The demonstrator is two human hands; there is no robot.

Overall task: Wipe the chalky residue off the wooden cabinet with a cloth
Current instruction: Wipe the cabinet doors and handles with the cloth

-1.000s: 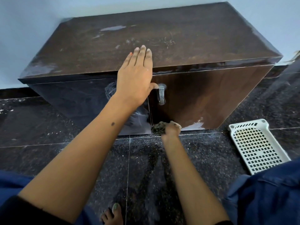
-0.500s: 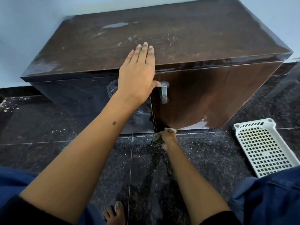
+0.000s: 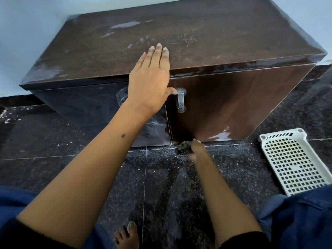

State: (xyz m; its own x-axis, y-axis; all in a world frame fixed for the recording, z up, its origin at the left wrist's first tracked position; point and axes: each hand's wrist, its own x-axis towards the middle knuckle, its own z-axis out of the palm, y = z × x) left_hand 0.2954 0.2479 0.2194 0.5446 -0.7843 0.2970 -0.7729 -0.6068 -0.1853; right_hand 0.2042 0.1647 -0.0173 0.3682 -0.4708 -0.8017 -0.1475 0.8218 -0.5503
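Observation:
A low dark wooden cabinet (image 3: 224, 51) stands against the pale wall, its top smeared with whitish chalky marks. My left hand (image 3: 152, 78) lies flat over the front edge of the top, fingers straight, thumb beside the metal door handle (image 3: 180, 102). My right hand (image 3: 196, 149) grips a dark bunched cloth (image 3: 183, 149) at the foot of the right door, where the doors meet the floor. A white patch of residue (image 3: 221, 136) shows low on the right door, just right of the cloth.
A white perforated plastic tray (image 3: 291, 160) lies on the dark speckled floor tiles (image 3: 53, 141) to the right of the cabinet. My bare foot (image 3: 128, 234) and blue trouser legs fill the bottom of the view. White specks dot the floor at far left.
The cloth in my right hand has slid a little left along the bottom edge of the right door. My left hand has stayed flat on the cabinet top.

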